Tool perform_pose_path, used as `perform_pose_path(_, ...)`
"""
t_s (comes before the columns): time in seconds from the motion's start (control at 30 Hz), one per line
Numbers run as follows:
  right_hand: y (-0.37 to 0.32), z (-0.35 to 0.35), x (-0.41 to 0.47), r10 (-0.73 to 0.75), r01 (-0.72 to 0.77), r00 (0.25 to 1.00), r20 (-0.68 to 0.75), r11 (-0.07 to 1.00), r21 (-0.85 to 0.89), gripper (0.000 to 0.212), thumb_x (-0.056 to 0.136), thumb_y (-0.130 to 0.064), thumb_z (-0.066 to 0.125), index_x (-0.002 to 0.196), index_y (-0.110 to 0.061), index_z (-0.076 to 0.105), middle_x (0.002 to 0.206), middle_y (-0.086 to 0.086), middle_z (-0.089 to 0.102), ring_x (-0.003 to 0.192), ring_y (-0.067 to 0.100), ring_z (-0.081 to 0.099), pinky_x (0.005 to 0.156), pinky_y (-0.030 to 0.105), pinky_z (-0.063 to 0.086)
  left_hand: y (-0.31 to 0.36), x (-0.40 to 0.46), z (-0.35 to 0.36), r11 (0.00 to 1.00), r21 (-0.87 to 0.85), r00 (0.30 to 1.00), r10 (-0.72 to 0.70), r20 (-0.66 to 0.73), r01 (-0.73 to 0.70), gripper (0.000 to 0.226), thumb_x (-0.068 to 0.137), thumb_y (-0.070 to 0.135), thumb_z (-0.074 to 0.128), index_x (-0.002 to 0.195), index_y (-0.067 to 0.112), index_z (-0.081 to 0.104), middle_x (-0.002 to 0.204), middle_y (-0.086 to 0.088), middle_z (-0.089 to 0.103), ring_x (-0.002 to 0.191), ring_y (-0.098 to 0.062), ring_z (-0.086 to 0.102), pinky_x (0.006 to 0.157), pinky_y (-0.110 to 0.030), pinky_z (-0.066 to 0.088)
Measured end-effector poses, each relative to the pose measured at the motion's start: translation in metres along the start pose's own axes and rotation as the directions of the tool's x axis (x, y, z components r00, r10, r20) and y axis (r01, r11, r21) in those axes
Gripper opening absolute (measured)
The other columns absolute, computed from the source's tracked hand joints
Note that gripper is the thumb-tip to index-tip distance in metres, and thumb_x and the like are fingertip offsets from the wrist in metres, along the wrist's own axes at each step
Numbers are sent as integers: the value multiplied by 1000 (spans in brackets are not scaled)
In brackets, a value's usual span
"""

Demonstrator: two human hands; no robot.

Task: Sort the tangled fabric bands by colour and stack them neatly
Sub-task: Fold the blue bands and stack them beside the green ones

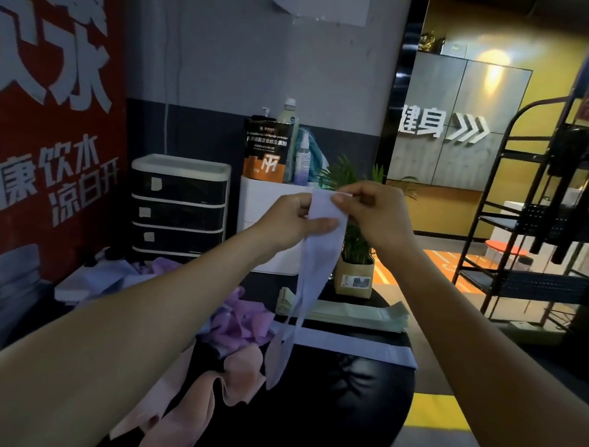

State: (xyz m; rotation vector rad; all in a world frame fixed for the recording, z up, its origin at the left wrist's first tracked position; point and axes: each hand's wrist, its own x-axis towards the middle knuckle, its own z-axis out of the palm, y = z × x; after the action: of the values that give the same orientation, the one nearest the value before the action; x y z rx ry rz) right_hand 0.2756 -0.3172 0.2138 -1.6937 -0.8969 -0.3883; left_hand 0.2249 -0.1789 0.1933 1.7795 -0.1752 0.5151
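Pink bands (180, 408) lie loose at the near left edge of the black table (358, 422), with a purple heap (239, 321) just beyond them, both still unsorted. Above these, both forearms reach forward, and the two hands meet at chest height over the far part of the table.

Between them hangs the pale lavender band (314, 270). Its top end is pinched by both hands: the left hand (293, 219) has thumb and fingers curled onto the left edge, and the right hand (368, 208) nips the upper right corner between thumb and forefinger. From the fingers the band drops straight down, so its long axis is vertical, and its tail curls near the table's middle, touching or just above the left end of a flat white-lavender strip (354, 346).

That strip lies crosswise, left to right, with a green stack (353, 314) parallel just behind it. So the held band hangs at right angles to the pile it most likely belongs on. The next move probably calls for swinging the top end rightward and lowering it. The right hand is nearer that pile's far end; the left would guide the tail.
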Motion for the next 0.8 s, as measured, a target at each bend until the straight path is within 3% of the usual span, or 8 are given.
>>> perform_pose_path(0.23, 38, 6, -30, 245, -276, 954, 176, 944, 181, 14, 81, -13, 70, 86, -4, 61, 87, 23, 65, 77, 29, 61, 76, 42, 54, -8, -7, 6, 978, -194, 987, -98, -129, 72, 32, 86, 4, 62, 118, 4, 58, 94, -1, 66, 83, -15, 62, 72, -24, 55)
perform_pose_path(0.33, 62, 18, -43, 279, -306, 914, 293, 951, 51, 27, 78, -14, 73, 90, 8, 62, 92, 28, 64, 83, 40, 62, 75, 41, 53, -11, -9, 4, 950, -303, 977, -135, -163, 80, 23, 89, 5, 58, 112, 9, 57, 92, 2, 64, 81, -12, 61, 69, -22, 54)
perform_pose_path(0.4, 74, 24, -50, 305, -310, 890, 338, 950, -42, 32, 77, -15, 75, 92, 11, 64, 96, 31, 63, 81, 34, 61, 74, 43, 50, -16, -12, 3, 938, -334, 973, -152, -175, 86, 20, 90, 5, 57, 110, 12, 57, 92, 3, 64, 81, -11, 61, 72, -22, 52)
perform_pose_path(0.47, 83, 26, -56, 331, -315, 864, 379, 943, -107, 26, 76, -13, 75, 84, 10, 64, 87, 29, 64, 72, 28, 57, 67, 34, 45, -23, -14, -1, 929, -357, 964, -176, -199, 95, 19, 91, 6, 56, 109, 12, 58, 91, 4, 64, 80, -9, 61, 70, -20, 52)
perform_pose_path(0.53, 94, 28, -61, 366, -314, 828, 424, 930, -191, 31, 76, -12, 75, 84, 14, 61, 84, 31, 61, 72, 39, 56, 66, 33, 45, -30, -16, -7, 915, -392, 950, -205, -235, 101, 16, 91, 7, 56, 106, 12, 59, 91, 4, 65, 79, -9, 61, 66, -18, 53)
perform_pose_path(0.6, 103, 27, -68, 399, -316, 793, 459, 915, -250, 34, 79, -12, 73, 80, 16, 56, 71, 25, 51, 64, 33, 47, 61, 33, 38, -39, -17, -14, 900, -422, 929, -246, -277, 112, 11, 91, 8, 57, 98, 14, 61, 92, 4, 65, 80, -9, 62, 64, -18, 52)
perform_pose_path(0.7, 120, 22, -74, 399, -299, 784, 475, 914, -275, 41, 86, -10, 65, 58, -8, 34, 60, 4, 27, 57, 15, 26, 56, 27, 18, -57, -20, -25, 883, -446, 890, -313, -333, 144, 11, 89, 8, 59, 94, 18, 61, 94, 3, 65, 85, -11, 62, 64, -19, 52)
perform_pose_path(0.8, 130, 15, -77, 424, -224, 748, 511, 885, -407, 38, 90, -14, 59, 62, -13, 33, 62, -1, 30, 56, 12, 27, 53, 26, 18, -79, -25, -32, 863, -477, 829, -385, -405, 167, 13, 88, 6, 61, 98, 13, 62, 96, -1, 65, 87, -15, 62, 66, -23, 52)
